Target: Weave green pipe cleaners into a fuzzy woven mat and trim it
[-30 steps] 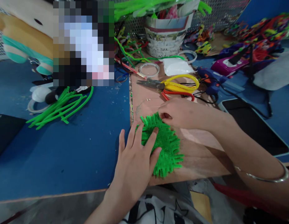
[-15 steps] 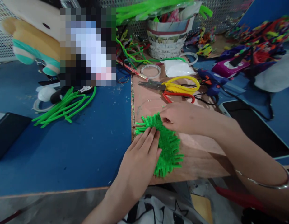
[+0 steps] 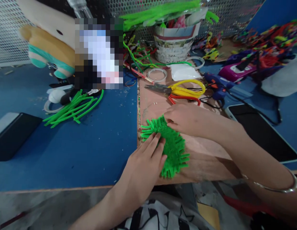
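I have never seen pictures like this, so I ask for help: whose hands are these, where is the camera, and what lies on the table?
The camera sits on a person's head and looks down at that person's own two bare hands. There is no machine. The left hand presses flat on a fuzzy green piece with many short spikes. The right hand pinches its upper edge. The piece lies on a brown board on a blue table. Behind it lie yellow scissors, a roll of clear tape, a blue glue gun and loose green fuzzy sticks. A dark tablet lies at the right.
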`<state>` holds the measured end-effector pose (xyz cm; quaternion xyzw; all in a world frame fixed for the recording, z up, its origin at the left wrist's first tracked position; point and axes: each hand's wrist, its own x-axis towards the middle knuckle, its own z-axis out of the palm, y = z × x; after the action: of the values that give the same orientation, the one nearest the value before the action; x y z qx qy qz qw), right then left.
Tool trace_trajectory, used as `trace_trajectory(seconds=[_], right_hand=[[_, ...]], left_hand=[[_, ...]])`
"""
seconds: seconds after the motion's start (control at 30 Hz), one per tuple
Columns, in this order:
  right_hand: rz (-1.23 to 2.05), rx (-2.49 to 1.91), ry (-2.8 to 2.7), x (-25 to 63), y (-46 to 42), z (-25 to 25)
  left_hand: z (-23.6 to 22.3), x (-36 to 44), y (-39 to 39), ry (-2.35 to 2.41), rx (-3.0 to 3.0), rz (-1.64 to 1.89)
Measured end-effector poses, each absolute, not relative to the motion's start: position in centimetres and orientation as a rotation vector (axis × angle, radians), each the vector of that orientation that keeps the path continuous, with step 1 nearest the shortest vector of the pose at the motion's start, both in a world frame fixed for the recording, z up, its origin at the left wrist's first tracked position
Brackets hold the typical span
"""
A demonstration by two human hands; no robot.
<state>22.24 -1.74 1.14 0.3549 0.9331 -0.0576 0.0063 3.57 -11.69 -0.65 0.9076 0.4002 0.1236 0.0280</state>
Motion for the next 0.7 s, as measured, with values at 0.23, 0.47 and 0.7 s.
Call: trace_trajectory(seconds=[0.23,0.47,0.7], right_hand=[[0.098,0.956,3.043,20.9,-6.7,2.0],[0.263,0.956,2.992,20.3,-8.7,0.2],[-0.079,1.129,3.078,20.4,-5.1,0.6]], left_hand=[[2.4,0.1,-7.9,1.17,2.772,0.375],[1.9,1.3,-2.7,0.899,2.877,-0.143],[1.9,1.8,-2.4,0.917,2.832,-0.248]])
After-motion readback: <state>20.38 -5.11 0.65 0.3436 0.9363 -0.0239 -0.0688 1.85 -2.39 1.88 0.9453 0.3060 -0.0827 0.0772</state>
